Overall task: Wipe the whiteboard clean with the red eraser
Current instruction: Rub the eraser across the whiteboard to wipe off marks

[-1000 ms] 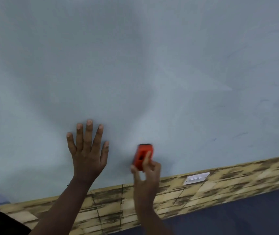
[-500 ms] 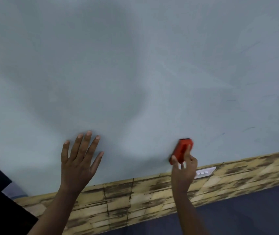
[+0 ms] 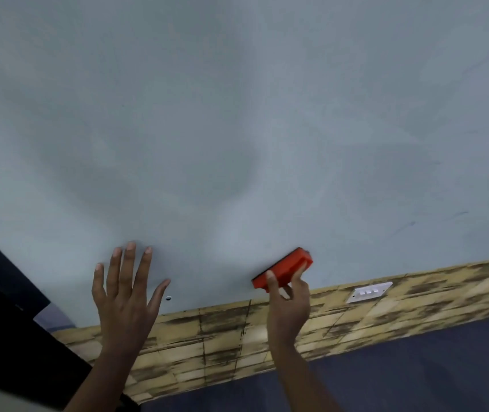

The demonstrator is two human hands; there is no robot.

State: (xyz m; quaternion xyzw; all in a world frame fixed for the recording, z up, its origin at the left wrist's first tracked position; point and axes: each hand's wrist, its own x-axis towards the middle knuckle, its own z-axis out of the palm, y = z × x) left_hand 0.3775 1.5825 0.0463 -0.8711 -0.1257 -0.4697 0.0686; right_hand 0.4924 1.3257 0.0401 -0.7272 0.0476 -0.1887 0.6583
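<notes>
Holding the red eraser [image 3: 282, 268] against the whiteboard [image 3: 237, 129] near its bottom edge, the right hand [image 3: 288, 304] pinched it with thumb and fingers. The left hand [image 3: 125, 295] lay flat on the board, fingers spread wide. A white switch plate [image 3: 368, 292] sat on the brick-pattern strip [image 3: 222, 337] below.

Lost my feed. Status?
Right hand grips red eraser on whiteboard. Left hand open, flat on board. Faint marks right. Path clear.

Left hand [image 3: 124, 295], right hand [image 3: 288, 304]: bare, forearms bare, no sleeves visible.
</notes>
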